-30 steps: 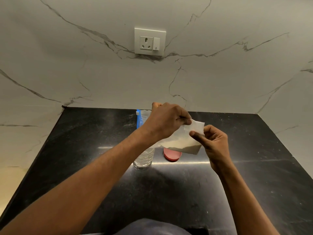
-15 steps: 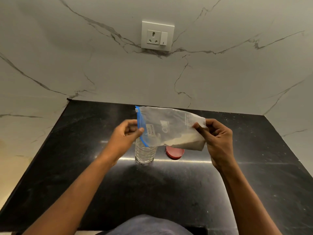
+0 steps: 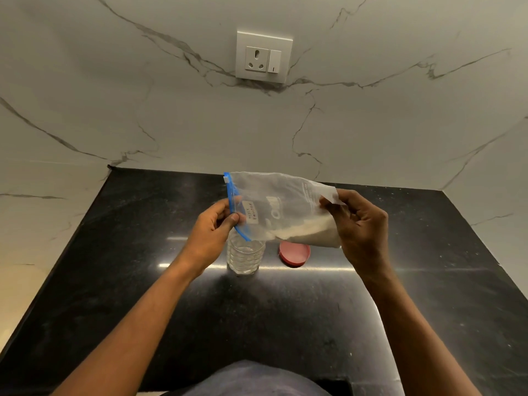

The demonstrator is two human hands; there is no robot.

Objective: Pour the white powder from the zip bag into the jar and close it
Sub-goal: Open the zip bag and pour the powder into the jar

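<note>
A clear zip bag (image 3: 281,205) with a blue zip strip is held sideways above the counter, its zip end pointing left. White powder (image 3: 310,234) lies in its lower right corner. My left hand (image 3: 211,234) pinches the blue zip edge. My right hand (image 3: 361,227) grips the bag's bottom end. Under the zip end stands a clear ribbed jar (image 3: 245,257), lidless and upright. Its red lid (image 3: 294,252) lies flat on the counter just right of the jar, partly hidden by the bag.
The black stone counter (image 3: 257,315) is boxed in by marble walls at the back and on both sides. A white socket plate (image 3: 264,57) is on the back wall. Dark cloth (image 3: 248,380) shows at the near edge.
My left hand came off the bag's top, moved to the left end and now pinches the zip edge. The bag has spread out sideways over the jar.
</note>
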